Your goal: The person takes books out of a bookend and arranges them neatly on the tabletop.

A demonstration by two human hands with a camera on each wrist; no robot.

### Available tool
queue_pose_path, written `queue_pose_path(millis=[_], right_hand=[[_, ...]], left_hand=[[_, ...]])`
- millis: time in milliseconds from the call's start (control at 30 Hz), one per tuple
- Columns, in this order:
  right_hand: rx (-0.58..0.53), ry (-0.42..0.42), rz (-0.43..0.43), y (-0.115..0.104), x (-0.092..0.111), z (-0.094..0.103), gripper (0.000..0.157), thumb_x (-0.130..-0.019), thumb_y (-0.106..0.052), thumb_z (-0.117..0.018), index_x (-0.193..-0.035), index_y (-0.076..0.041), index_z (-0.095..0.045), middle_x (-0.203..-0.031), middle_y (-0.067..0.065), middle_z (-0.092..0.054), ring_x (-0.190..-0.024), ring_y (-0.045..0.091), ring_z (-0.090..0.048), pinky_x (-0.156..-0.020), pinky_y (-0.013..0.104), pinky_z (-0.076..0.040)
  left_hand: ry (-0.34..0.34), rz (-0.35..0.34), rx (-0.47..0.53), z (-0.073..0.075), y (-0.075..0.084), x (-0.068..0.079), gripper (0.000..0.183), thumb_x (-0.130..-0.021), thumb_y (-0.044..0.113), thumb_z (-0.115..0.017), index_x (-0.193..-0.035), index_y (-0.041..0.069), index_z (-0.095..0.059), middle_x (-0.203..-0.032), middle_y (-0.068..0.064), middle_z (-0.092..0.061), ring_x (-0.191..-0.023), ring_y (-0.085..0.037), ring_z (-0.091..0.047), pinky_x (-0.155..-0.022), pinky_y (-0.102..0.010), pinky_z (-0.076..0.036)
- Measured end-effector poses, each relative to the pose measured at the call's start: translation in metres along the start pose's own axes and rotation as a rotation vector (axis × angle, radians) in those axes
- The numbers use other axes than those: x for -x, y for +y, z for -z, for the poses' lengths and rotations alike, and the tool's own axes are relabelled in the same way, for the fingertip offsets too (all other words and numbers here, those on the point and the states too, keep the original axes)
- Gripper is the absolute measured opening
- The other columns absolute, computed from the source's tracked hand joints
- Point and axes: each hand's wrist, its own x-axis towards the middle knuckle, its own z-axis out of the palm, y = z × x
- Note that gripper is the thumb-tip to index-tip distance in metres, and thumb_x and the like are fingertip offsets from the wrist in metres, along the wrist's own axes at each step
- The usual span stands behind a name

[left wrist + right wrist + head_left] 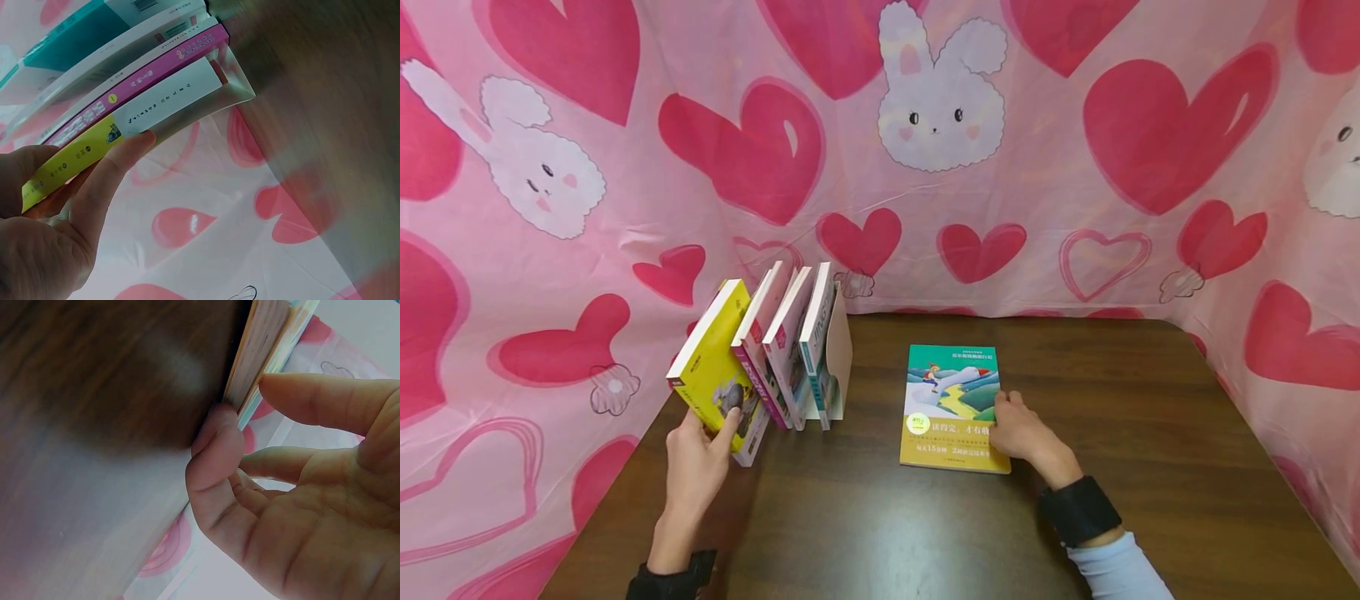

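Observation:
At the left, a yellow book [718, 358] with a white lower part leans upright at the end of a row of books. My left hand [696, 458] holds it, thumb on one side and fingers on the other; its spine faces the left wrist view. A green and yellow book [955, 400] with a landscape on its cover lies on the table, front up. My right hand [1028, 429] grips its right edge. In the right wrist view the thumb [325, 400] meets the cover's edge, and curled fingers [215, 450] sit low against the table side.
Beside the yellow book stand a pink-spined book [763, 383], a white and pink book [790, 358] and a teal-and-white book [815, 358], against a pale bookend [841, 354]. The brown wooden table [880, 533] is bordered by pink cloth [925, 217] with hearts and rabbits.

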Motion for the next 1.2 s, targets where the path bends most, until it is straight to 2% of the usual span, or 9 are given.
queue_pose_path(millis=[333,533,633,767,833,967,1000,1100,1200], right_hand=[[0.001,0.006,-0.004,0.0,0.0,0.0,0.071,-0.099,-0.008,-0.064,-0.154,0.019,-0.027,-0.137,0.034,-0.041,-0.104,0.041,-0.055,-0.094,0.056,-0.051],[-0.002,-0.003,-0.004,0.0,0.0,0.001,0.071,-0.099,-0.008,-0.064,-0.153,0.02,-0.028,-0.132,0.031,-0.043,-0.104,0.041,-0.054,-0.092,0.054,-0.051],[-0.004,-0.009,-0.004,0.001,0.0,0.001,0.071,-0.099,-0.008,-0.064,-0.153,0.019,-0.028,-0.132,0.031,-0.043,-0.105,0.041,-0.054,-0.091,0.053,-0.051],[0.0,-0.01,-0.005,0.0,-0.001,0.001,0.071,-0.099,-0.008,-0.064,-0.153,0.02,-0.027,-0.132,0.031,-0.043,-0.105,0.041,-0.054,-0.092,0.053,-0.051],[0.004,-0.007,-0.008,0.001,-0.001,0.0,0.071,-0.099,-0.008,-0.064,-0.154,0.019,-0.027,-0.132,0.031,-0.043,-0.105,0.041,-0.054,-0.093,0.053,-0.051],[0.011,-0.002,-0.013,-0.001,-0.001,0.0,0.072,-0.099,-0.009,-0.065,-0.154,0.018,-0.027,-0.132,0.03,-0.043,-0.104,0.041,-0.055,-0.095,0.053,-0.052],[0.013,-0.001,-0.013,0.0,-0.001,0.0,0.072,-0.099,-0.009,-0.065,-0.154,0.018,-0.027,-0.132,0.03,-0.043,-0.104,0.041,-0.055,-0.095,0.053,-0.052],[0.017,-0.004,-0.007,-0.001,-0.001,0.001,0.071,-0.099,-0.009,-0.065,-0.153,0.019,-0.028,-0.13,0.03,-0.044,-0.104,0.041,-0.055,-0.094,0.054,-0.052],[0.018,-0.01,-0.003,0.0,-0.002,0.001,0.07,-0.099,-0.009,-0.064,-0.153,0.019,-0.029,-0.13,0.03,-0.044,-0.103,0.041,-0.055,-0.094,0.055,-0.052]], left_hand=[[-0.025,0.061,-0.016,0.009,0.007,0.01,0.043,-0.103,0.019,-0.071,-0.134,-0.008,-0.058,-0.121,-0.033,-0.069,-0.101,-0.052,-0.072,-0.077,-0.057,-0.058],[0.018,0.031,-0.028,0.01,0.007,0.015,0.035,-0.1,0.013,-0.074,-0.125,-0.008,-0.062,-0.11,-0.032,-0.072,-0.091,-0.048,-0.075,-0.071,-0.055,-0.061],[0.033,0.027,-0.031,0.012,0.009,0.018,0.032,-0.098,0.011,-0.075,-0.121,-0.008,-0.064,-0.105,-0.032,-0.073,-0.087,-0.048,-0.075,-0.067,-0.033,-0.063],[0.048,0.025,-0.031,0.014,0.01,0.021,0.029,-0.097,0.01,-0.077,-0.117,-0.007,-0.065,-0.101,-0.031,-0.074,-0.084,-0.046,-0.076,-0.062,-0.008,-0.05],[0.05,0.02,-0.031,0.014,0.011,0.022,0.029,-0.097,0.01,-0.076,-0.118,-0.007,-0.065,-0.101,-0.031,-0.074,-0.084,-0.046,-0.076,-0.062,-0.015,-0.055],[0.05,0.017,-0.035,0.015,0.013,0.023,0.03,-0.098,0.011,-0.076,-0.12,-0.006,-0.065,-0.103,-0.03,-0.074,-0.085,-0.046,-0.076,-0.064,-0.046,-0.063],[0.051,0.019,-0.035,0.016,0.014,0.023,0.03,-0.098,0.011,-0.076,-0.12,-0.006,-0.066,-0.103,-0.03,-0.074,-0.084,-0.046,-0.076,-0.064,-0.046,-0.063],[0.056,0.027,-0.032,0.016,0.015,0.025,0.029,-0.098,0.012,-0.076,-0.118,-0.006,-0.066,-0.102,-0.03,-0.074,-0.083,-0.045,-0.076,-0.062,-0.027,-0.061],[0.065,0.031,-0.028,0.017,0.016,0.028,0.028,-0.097,0.01,-0.077,-0.116,-0.007,-0.066,-0.1,-0.031,-0.074,-0.081,-0.044,-0.076,-0.06,-0.007,-0.048]])
